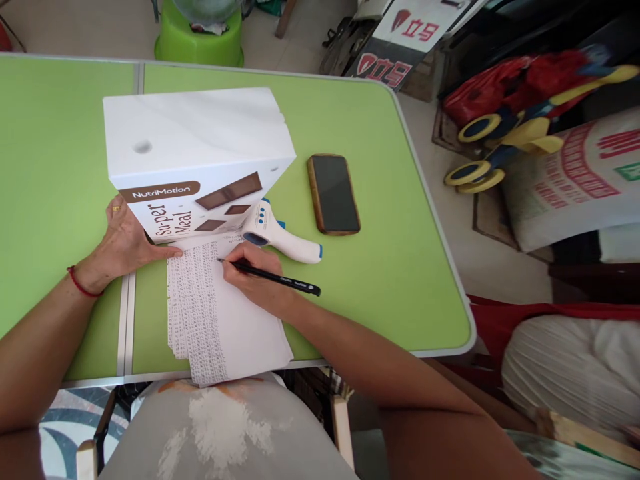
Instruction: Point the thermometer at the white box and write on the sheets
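My right hand (253, 273) is closed around a black pen (280, 277), its tip at the handwritten sheet. The paper (250, 333) lies on the table in a slightly fanned stack, its left part covered with dense rows of small writing. My left hand (125, 240) is spread open, the thumb stretched onto the paper's upper left edge. Its other fingers rest against the lower left of the white NutriMotion box (195, 133) and are partly hidden by it. A white and blue handheld thermometer (283, 237) lies between the box and my right hand.
A phone in a brown case (334, 195) lies on the green table (400, 287) to the right. Beyond the far edge stands a green stool (200, 40). On the right are a printed sack (575, 180) and yellow and blue handled items (500, 150).
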Demonstrator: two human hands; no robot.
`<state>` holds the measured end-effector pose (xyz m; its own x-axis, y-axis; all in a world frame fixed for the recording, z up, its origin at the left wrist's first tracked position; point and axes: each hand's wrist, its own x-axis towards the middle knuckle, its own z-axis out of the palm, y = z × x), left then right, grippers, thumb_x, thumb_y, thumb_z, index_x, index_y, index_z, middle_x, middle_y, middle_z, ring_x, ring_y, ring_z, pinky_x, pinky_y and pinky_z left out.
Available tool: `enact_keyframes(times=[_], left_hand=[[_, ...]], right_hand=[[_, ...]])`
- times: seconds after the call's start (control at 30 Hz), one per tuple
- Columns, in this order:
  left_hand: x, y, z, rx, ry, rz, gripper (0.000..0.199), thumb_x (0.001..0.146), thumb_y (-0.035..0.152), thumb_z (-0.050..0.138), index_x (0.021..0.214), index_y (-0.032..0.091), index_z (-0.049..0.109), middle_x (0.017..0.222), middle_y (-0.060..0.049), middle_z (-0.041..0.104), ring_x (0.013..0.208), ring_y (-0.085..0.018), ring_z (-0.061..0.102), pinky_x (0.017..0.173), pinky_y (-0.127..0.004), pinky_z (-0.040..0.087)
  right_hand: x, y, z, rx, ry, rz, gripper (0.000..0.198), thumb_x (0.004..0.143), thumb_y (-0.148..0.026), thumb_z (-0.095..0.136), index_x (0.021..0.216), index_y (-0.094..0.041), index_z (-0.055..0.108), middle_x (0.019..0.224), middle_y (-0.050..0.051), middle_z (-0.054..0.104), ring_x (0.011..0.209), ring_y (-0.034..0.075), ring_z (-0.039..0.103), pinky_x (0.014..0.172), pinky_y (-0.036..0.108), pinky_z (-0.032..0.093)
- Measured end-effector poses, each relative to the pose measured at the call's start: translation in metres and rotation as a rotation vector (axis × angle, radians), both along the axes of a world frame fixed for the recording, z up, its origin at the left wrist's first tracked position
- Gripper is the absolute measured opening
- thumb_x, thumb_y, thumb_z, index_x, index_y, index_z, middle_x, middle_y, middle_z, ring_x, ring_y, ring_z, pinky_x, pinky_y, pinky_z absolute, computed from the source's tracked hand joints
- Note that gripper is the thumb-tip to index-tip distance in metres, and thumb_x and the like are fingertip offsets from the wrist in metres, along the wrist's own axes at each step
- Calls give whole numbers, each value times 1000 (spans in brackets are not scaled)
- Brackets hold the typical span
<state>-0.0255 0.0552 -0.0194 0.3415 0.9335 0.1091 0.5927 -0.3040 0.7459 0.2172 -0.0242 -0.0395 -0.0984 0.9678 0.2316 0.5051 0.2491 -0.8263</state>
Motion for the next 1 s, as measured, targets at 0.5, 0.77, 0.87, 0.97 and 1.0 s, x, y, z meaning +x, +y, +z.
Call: enact_keyframes(times=[0.5, 0.77, 0.87, 0.97, 1.0], left_hand=[[0, 1, -1, 16, -23, 6, 100, 41, 59, 94, 124, 23, 52, 126, -11, 57, 138, -47, 32, 123, -61, 6], [-4, 2, -6, 70, 124, -20, 105, 47, 69, 87, 133, 24, 47, 133, -13, 54, 136, -47, 36, 120, -65, 12], [-6, 2, -8, 103, 154, -41, 106, 50, 71, 84, 136, 26, 43, 136, -12, 53, 137, -45, 36, 121, -63, 13], [-7, 1, -8, 118, 164, -48, 107, 53, 72, 83, 139, 24, 40, 138, -12, 51, 137, -45, 35, 121, -64, 12], [-6, 1, -8, 114, 160, -47, 107, 53, 71, 83, 139, 24, 40, 139, -12, 51, 137, -44, 35, 122, -63, 12]], right_hand=[[0, 0, 2, 49, 15, 8, 13, 74, -18, 53, 63, -22, 47, 56, -6, 52, 49, 8, 45, 50, 22, 38], [3, 1, -1, 198, -41, 20, 16, 75, -11, 53, 67, -22, 46, 58, -7, 52, 50, 8, 46, 50, 21, 40], [13, 4, 0, 346, -240, 143, 12, 85, -11, 52, 81, -21, 57, 72, -1, 62, 64, 11, 56, 56, 23, 45], [28, 7, 5, 442, -604, 310, 21, 95, -13, 43, 95, -18, 63, 85, 7, 65, 77, 18, 58, 62, 29, 46], [32, 8, 7, 436, -705, 354, 24, 96, -12, 40, 96, -17, 64, 87, 9, 65, 79, 19, 57, 63, 30, 46]])
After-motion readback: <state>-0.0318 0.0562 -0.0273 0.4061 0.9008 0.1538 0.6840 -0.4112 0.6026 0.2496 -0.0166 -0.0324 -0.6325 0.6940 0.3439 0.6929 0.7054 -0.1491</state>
